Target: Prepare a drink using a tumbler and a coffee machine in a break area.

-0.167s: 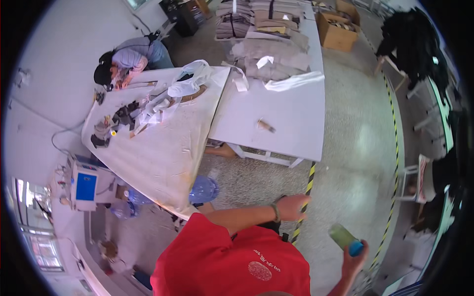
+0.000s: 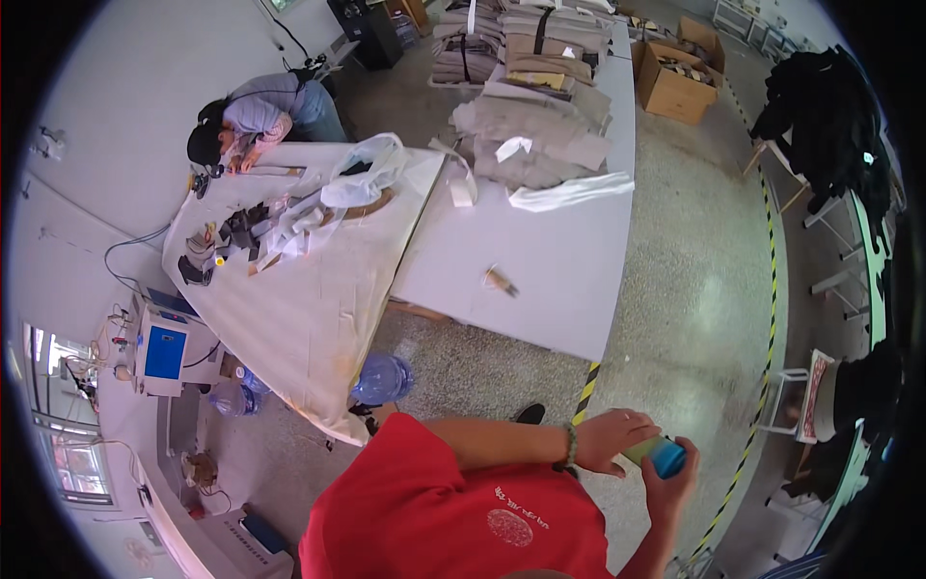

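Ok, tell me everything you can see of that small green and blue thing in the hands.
The small object looks like a short cylinder or roll, pale green along its body with a bright blue end facing the camera. It is tilted and held in the air above the speckled floor. The left hand covers its green end; the right hand cups it from below. Its material is unclear.

Bright, even daylight (glare on floor); fisheye-bent, dark rim.

Green-blue object (image 2: pixel 658 453) mostly hidden btwn both hands, left hand (image 2: pixel 617 439) and right hand (image 2: pixel 675 482); its kind can't be told. Right forearm cut off at bottom edge. Small brown item (image 2: pixel 499 281) on surface (image 2: pixel 550 241) too small to ID.
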A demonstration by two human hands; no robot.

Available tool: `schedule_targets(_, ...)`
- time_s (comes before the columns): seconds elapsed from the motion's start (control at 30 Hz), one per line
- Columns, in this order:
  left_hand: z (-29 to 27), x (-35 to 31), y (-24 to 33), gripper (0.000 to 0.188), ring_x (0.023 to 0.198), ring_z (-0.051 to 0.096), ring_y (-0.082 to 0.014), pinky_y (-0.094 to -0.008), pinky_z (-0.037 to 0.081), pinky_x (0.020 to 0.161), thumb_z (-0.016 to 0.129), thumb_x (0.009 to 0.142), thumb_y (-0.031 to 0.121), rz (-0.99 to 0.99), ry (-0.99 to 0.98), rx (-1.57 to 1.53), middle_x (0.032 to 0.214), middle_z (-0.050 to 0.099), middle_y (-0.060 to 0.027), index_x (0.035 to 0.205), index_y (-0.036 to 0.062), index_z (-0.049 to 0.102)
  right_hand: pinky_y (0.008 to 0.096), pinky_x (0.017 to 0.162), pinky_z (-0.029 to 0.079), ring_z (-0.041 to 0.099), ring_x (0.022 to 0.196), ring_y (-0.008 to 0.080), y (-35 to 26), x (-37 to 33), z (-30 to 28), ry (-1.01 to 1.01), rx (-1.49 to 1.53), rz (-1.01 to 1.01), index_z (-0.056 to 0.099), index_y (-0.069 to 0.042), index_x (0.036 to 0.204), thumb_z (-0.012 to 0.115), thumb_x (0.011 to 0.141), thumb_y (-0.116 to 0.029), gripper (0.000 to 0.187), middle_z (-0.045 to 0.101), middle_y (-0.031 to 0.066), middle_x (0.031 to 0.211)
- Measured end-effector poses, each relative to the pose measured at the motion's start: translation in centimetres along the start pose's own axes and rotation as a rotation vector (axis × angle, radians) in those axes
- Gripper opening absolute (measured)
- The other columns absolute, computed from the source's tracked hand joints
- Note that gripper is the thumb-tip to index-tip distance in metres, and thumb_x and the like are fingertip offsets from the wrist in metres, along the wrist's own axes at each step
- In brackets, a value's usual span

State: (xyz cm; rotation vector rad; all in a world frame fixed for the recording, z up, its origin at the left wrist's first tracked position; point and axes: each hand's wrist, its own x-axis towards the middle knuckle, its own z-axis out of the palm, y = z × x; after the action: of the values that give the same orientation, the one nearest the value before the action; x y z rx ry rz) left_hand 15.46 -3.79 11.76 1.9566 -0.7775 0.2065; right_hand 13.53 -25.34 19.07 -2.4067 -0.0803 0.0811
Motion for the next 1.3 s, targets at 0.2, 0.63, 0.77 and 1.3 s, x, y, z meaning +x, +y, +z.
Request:
schedule_targets(0.2, 1.5, 12.9, -8.2, 0.069, 0.109, 0.065, -0.0407, -0.0485, 0.052, 0.095, 0.081, 0.076, 0.027, -0.27, -0.086, -0.066, 0.121, 0.066, -0.0196, 0.134, 0.0011, 0.054, 0.0465, 0.105, 0.05, 0.063, 0.117, 0.0413, 0.5, 15.8, -1.6, -0.13, 0.081, -0.102, 0.057, -0.003, 0.138, 0.09, 0.066, -0.007, 0.079, 0.061, 0.0209, 0.127)
schedule_targets(0.63, -3.3, 44.7, -24.8, 0.074, 0.111, 0.068, -0.0427, -0.0488, 0.056, 0.092, 0.091, 0.075, 0.036, -0.794, 0.403, -0.028, 0.121, 0.07, -0.0206, 0.133, 0.006, 0.057, 0.0474, 0.103, 0.055, 0.063, 0.128, 0.0421, 3.2, 61.0, -10.1, -0.403, 0.053, -0.543, 0.042, -0.007, 0.158, 0.094, 0.075, -0.031, 0.1, 0.05, 0.0242, 0.152)
schedule_targets(0.77, -7.9, 50.4, -31.8, 0.068, 0.104, 0.071, -0.0326, -0.0428, 0.057, 0.089, 0.092, 0.078, 0.027, -0.847, 0.794, 0.033, 0.116, 0.071, -0.0153, 0.131, 0.0048, 0.057, 0.0459, 0.104, 0.055, 0.066, 0.124, 0.0394, 1.8, 73.9, -9.9, -0.566, 0.211, -0.542, 0.047, -0.008, 0.155, 0.091, 0.08, -0.03, 0.09, 0.058, 0.0225, 0.145)
schedule_targets(1.3, -25.5, 97.4, -67.5, 0.08, 0.145, 0.045, -0.0353, -0.0456, 0.037, 0.12, 0.075, 0.098, 0.034, -0.312, 0.251, -0.382, 0.159, 0.041, -0.0217, 0.157, 0.0013, 0.033, 0.0455, 0.097, 0.056, 0.071, 0.116, 0.0355, 0.3, 126.3, -9.1, -0.197, 0.512, -0.314, 0.053, -0.004, 0.144, 0.091, 0.079, -0.034, 0.081, 0.07, 0.0184, 0.131)
